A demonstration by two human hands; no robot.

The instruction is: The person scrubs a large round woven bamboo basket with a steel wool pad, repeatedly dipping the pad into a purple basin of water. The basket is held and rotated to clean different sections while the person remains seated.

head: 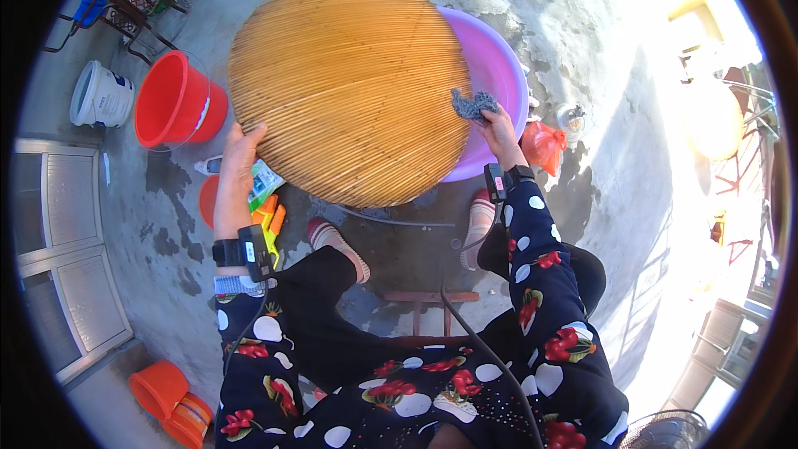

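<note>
A large round lid or tray of sorghum stalks [349,87] lies tilted over a purple plastic basin [495,56], hiding much of it. My left hand [235,159] grips the lid's near left edge, thumb on top and the other fingers partly hidden. At the right edge, my right hand [500,132] holds a crumpled grey scouring pad [472,105]. Darker marks run along the lid's rim.
Left stand a red bucket [159,103] and a white pail [93,96]. Near my left forearm are an orange-and-yellow object [269,218] and a green-white packet [265,184]. A red plastic bag [543,146] sits right of the basin. A hose [393,221] crosses the wet concrete floor [405,255].
</note>
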